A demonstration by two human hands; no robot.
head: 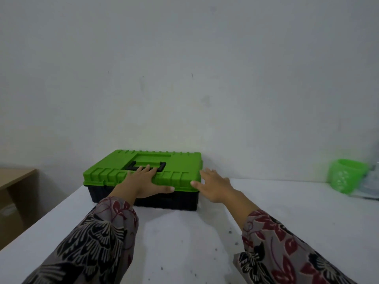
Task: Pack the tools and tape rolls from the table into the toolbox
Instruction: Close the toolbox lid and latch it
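Observation:
A toolbox (pixel 114 171) with a green lid and a black base stands on the white table (pixel 287 212), close to the wall. Its lid is down, and a black handle (pixel 162 167) lies flat in the lid's recess. My left hand (pixel 141 181) lies flat on the lid with straight fingers, the fingertips at the handle and the thumb along the lid's front edge. My right hand (pixel 215 185) is spread open at the box's right front corner, its thumb touching the lid's edge. No loose tools or tape rolls are in view.
A green perforated basket (pixel 346 175) stands at the table's far right by the wall, with pale packaging (pixel 369 187) beside it. A wooden cabinet (pixel 14 181) sits off the table's left edge. The white wall rises right behind the toolbox.

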